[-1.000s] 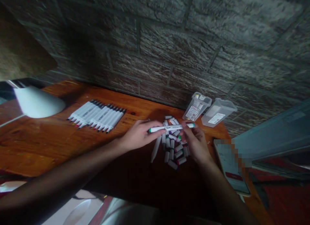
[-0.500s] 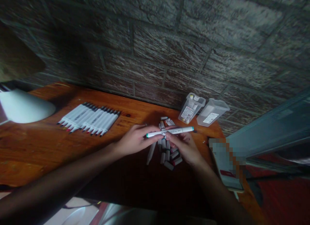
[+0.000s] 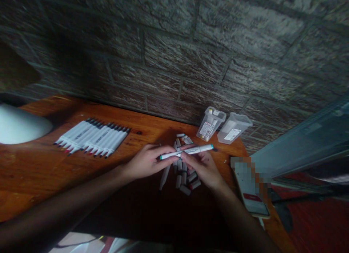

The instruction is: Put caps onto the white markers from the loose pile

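Note:
A white marker (image 3: 193, 150) with green ends lies almost level between my two hands, above the table. My left hand (image 3: 148, 159) pinches it toward its left end, thumb below and fingers above. My right hand (image 3: 203, 165) grips its middle, with the thumb in front and the other fingers partly hidden behind. Under the hands lies a loose pile of white marker caps (image 3: 185, 189), some with coloured edges. Left of that pile, a single uncapped white marker (image 3: 164, 178) rests on the wood.
Several uncapped white markers (image 3: 92, 136) lie side by side at the left of the wooden table (image 3: 24, 173). Two clear plastic containers (image 3: 211, 125) stand by the brick wall (image 3: 163, 71). A phone (image 3: 255, 198) lies at the right edge, and a white rounded object (image 3: 24, 124) stands far left.
The view has shifted slightly, so most things appear a little farther left and lower. Both hands keep their hold on the marker, which is tilted slightly more.

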Motion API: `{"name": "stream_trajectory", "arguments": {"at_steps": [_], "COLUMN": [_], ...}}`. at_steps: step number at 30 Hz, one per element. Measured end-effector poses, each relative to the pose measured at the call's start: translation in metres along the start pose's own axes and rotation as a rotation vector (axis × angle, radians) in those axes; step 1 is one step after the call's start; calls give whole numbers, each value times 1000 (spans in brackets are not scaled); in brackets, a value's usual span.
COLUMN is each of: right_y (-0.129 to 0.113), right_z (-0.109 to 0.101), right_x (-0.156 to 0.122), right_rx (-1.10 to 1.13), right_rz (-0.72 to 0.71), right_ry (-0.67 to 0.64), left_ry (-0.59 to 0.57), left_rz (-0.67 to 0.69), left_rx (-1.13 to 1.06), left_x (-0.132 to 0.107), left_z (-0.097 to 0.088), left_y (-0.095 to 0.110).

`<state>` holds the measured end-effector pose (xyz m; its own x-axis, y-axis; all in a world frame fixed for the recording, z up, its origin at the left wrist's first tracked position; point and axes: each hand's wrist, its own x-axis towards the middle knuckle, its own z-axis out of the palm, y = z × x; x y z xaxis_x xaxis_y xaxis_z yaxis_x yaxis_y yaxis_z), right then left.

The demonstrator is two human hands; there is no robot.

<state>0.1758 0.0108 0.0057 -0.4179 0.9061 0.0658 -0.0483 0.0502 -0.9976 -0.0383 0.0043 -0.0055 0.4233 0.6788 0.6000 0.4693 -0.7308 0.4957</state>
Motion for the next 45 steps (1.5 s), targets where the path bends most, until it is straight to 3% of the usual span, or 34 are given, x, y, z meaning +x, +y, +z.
{"name": "stream_trajectory", "arguments": {"at_steps": [15, 31, 45], "right_y": [2, 1, -1], "right_z": [3, 7, 8], "right_x": [2, 3, 2], "right_rx": [-10, -20, -49], "right_rz": [67, 66, 79], "right_ry": [53, 60, 10], "left_ry": [-193, -176, -244], "left_rz": [-7, 37, 35], "left_rx": [58, 105, 121], "left_x": [0, 2, -2], "left_z": [3, 2, 4], "left_y": [-3, 0, -2]}}
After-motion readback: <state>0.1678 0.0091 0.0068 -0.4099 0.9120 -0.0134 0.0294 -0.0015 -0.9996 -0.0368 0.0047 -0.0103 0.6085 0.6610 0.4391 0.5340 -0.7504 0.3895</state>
